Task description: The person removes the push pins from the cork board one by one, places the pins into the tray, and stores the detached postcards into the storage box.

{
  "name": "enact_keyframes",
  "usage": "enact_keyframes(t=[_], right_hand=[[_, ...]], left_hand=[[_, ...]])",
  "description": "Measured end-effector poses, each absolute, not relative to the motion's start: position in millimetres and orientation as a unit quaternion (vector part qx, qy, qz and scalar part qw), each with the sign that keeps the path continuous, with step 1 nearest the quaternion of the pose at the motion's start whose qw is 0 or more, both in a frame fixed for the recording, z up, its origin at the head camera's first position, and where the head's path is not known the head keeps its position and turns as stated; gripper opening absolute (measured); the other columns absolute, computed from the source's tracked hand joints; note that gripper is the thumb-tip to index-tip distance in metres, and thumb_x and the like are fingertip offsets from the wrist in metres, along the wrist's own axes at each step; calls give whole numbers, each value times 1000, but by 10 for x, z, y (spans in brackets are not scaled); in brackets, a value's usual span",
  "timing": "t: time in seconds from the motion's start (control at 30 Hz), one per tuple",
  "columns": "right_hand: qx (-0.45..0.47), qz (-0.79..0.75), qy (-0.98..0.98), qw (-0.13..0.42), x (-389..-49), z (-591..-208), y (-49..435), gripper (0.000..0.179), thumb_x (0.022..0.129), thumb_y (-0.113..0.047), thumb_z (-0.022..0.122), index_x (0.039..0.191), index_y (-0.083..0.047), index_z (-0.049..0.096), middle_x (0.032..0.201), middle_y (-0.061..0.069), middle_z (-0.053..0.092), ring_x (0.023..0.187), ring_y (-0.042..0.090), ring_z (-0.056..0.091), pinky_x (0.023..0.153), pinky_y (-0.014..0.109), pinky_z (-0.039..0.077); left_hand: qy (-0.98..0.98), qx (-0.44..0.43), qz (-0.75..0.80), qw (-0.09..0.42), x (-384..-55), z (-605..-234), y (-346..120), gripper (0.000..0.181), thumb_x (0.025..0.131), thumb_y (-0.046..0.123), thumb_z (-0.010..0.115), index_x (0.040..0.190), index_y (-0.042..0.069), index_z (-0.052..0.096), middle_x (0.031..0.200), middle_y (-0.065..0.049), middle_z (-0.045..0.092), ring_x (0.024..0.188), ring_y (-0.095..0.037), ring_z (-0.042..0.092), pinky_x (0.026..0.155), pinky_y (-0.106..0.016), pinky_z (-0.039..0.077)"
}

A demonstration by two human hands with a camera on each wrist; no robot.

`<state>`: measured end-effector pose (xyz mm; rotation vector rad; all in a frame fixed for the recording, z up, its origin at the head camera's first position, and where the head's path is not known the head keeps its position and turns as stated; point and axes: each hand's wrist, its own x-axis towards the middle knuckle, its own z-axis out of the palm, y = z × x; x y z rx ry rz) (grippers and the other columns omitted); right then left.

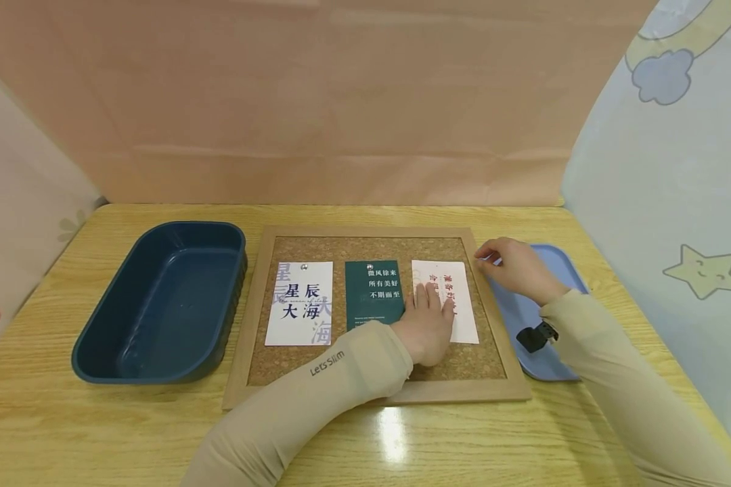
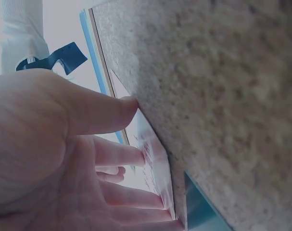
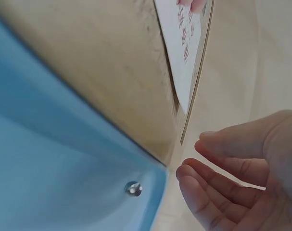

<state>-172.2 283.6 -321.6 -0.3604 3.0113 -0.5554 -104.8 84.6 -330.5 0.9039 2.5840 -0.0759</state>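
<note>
Monitoring the head view remotely, I locate the red-lettered white card [image 1: 465, 323] at the right end of the cork board [image 1: 475, 370], inside the wooden frame [image 1: 244, 352].

Left hand [image 1: 426, 331]: fingers straight and laid on the card, thumb tip at its edge in the left wrist view. The hand rests on the card without gripping it.

Right hand [image 1: 518, 267]: positioned near the far corner of the light-blue tray [image 1: 524, 314], just beside the frame's right side. I read its grip as narrow, with fingers loosely bent, a gap showing between the digits. It wears a black strap [image 1: 537, 336] at the wrist.

Within the tray, the right wrist view gives me one metallic pin [image 3: 133, 188].

On the board, the green card [image 1: 359, 304] occupies the centre position and the blue-lettered white card [image 1: 280, 326] the left position. Each bears a metallic fastener at its top edge. The dark-blue bin [image 1: 176, 297] stands left of the frame on the wood-grain table [image 1: 97, 433].
</note>
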Motion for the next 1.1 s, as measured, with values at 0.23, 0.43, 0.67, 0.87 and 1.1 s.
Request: enact_keyframes(t=[0.23, 0.43, 0.67, 0.87, 1.1], right_hand=[[-127, -193, 972, 40, -1733, -3204, 2754, 24, 93, -10, 58, 110, 6, 64, 104, 23, 65, 93, 36, 63, 79, 49, 50], [-147, -201, 968, 37, -1753, -3230, 2685, 24, 92, -9, 60, 109, 7, 64, 102, 22, 67, 93, 34, 63, 80, 48, 50], [-159, -205, 964, 48, -1767, -3255, 2621, 26, 89, -7, 62, 110, 6, 65, 103, 22, 68, 91, 33, 65, 80, 48, 51], [-170, -187, 965, 65, -1763, -3269, 2572, 31, 87, -11, 66, 114, 5, 65, 100, 21, 63, 81, 28, 60, 73, 43, 48], [-194, -165, 965, 62, -1762, -3300, 2532, 34, 86, -15, 70, 112, 5, 65, 87, 14, 57, 67, 17, 46, 61, 31, 38]], left_hand=[[925, 324, -32, 195, -1044, -3303, 843, 60, 100, 27, 40, 154, 14, 18, 158, -22, 12, 147, -37, 11, 117, -42, 20], [926, 322, -31, 193, -1047, -3316, 851, 60, 100, 27, 40, 154, 14, 19, 158, -21, 12, 147, -37, 11, 117, -42, 20], [927, 318, -32, 196, -1051, -3313, 853, 61, 100, 28, 42, 154, 16, 18, 159, -20, 11, 147, -36, 10, 117, -42, 20], [927, 317, -38, 195, -1048, -3320, 863, 60, 100, 29, 41, 154, 16, 18, 159, -20, 11, 147, -36, 11, 117, -41, 20], [928, 316, -39, 192, -1052, -3327, 872, 59, 100, 29, 39, 154, 16, 19, 158, -21, 12, 147, -36, 12, 117, -42, 20]])
